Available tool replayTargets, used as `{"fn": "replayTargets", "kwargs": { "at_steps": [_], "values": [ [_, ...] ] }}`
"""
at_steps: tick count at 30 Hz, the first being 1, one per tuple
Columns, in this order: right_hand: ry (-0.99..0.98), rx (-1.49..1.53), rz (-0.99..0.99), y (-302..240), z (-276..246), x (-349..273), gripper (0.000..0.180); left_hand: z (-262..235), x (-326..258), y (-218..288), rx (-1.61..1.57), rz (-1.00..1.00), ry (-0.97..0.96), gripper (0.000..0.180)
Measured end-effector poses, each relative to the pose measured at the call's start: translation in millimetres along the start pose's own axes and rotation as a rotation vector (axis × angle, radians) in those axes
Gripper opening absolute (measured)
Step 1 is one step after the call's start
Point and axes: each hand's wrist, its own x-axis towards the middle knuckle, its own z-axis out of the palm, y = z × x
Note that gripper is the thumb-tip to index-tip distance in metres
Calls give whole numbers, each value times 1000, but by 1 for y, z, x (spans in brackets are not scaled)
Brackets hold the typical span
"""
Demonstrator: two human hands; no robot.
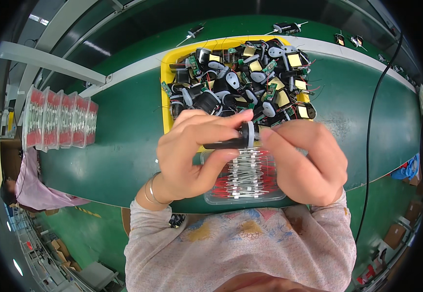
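My left hand (184, 158) is closed round a small black cylindrical device (228, 144) with a grey ring near its right end. At that end my right hand (313, 158) pinches with thumb and forefinger, touching a small pale yellowish part; its exact shape is hidden by the fingers. Just beyond both hands stands a yellow bin (166, 112), heaped with similar black devices that carry grey caps, green circuit boards and yellow pads. Below the hands lies a clear plastic tray (245, 200) full of thin white and silver pieces with red ends (245, 177).
At the left, several clear boxes (60, 119) of red and silver pieces stand in a row on the green table (119, 146). More black devices (287, 28) lie on the green belt behind. A black cable (371, 126) hangs at the right. Another person's pink sleeve (51, 182) shows at far left.
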Motion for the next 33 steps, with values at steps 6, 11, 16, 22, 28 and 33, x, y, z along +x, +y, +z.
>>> {"fn": "replayTargets", "kwargs": {
  "at_steps": [6,11,16,22,28,33],
  "values": [
    [-41,147,30,5,0,-5,40,-6,3,7,178,57,-63,19],
    [-56,144,47,-3,8,-1,38,-19,1,6,145,32,-144,22],
    [-63,-45,154,-23,12,0,29,-2,-7,16,207,-77,64,18],
    [-112,42,278,-30,7,3,26,-6,-8,19,91,-88,123,20],
    [-67,203,402,-27,10,3,20,-8,-9,21,52,-178,78,23],
    [-80,188,466,-24,12,4,16,4,-9,12,147,-23,220,21]
  ]
}}
